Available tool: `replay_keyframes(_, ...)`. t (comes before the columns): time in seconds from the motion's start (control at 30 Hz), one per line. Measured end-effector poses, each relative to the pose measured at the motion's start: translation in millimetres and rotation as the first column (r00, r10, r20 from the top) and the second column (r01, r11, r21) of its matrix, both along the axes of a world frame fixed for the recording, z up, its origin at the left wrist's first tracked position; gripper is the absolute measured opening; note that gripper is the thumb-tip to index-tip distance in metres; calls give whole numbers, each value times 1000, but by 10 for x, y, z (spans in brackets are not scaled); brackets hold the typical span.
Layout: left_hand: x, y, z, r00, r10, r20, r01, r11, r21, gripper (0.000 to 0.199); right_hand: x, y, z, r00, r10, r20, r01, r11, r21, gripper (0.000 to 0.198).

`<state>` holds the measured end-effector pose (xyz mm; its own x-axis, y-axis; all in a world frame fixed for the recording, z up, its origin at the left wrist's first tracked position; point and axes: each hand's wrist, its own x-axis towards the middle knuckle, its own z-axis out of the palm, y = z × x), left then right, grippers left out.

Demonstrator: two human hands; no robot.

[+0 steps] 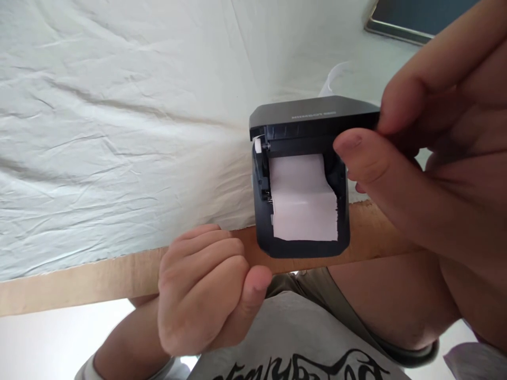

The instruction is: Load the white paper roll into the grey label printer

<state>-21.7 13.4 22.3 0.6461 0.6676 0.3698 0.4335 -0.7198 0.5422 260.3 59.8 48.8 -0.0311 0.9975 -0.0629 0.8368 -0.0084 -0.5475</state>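
Observation:
A small black thermal printer [263, 240] is held up over the table's front edge, its lid [312, 113] raised. White paper [304, 211] lies inside it, with a ragged right edge and a loose end spread over the front. My right hand [428, 158] pinches the lid's right end between thumb and fingers. Just left of the printer's lower corner is my left hand [206, 290], fingers curled into a fist and thumb pointing right. Its palm faces away, so anything inside it is hidden.
A wrinkled pale cloth [119, 132] covers the table, whose wooden edge [99, 279] runs across below. A dark flat device with a shiny rim [412, 21] lies at the upper right. Behind the printer a curled white strip [335, 76] rests on the cloth.

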Motion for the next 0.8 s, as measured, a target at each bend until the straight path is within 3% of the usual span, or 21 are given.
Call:
replay_keyframes(0.27, -9, -23, -11, 998, 8, 63, -6, 1000, -24, 41, 11, -46, -23, 998, -16, 53, 9, 992, 126, 55)
replay_keyframes(0.47, 0, -137, -62, 977, 135, 166, -135, 991, -15, 43, 62, -37, -75, 987, 133, 93, -155, 945, 290, 44)
replay_keyframes(0.57, 106, -187, -68, 974, 208, 92, -209, 978, -4, 50, 46, -5, -40, 993, 86, 76, -101, 971, 216, 46)
replay_keyframes(0.67, 216, -207, -59, 970, 231, 71, -232, 973, 4, 56, -5, 5, -2, 998, 8, 55, -13, 996, 92, 62)
replay_keyframes(0.8, 212, -189, -31, 969, 239, 67, -240, 971, 9, 52, -85, -49, 31, 1000, 2, 13, -3, 998, 70, 65)
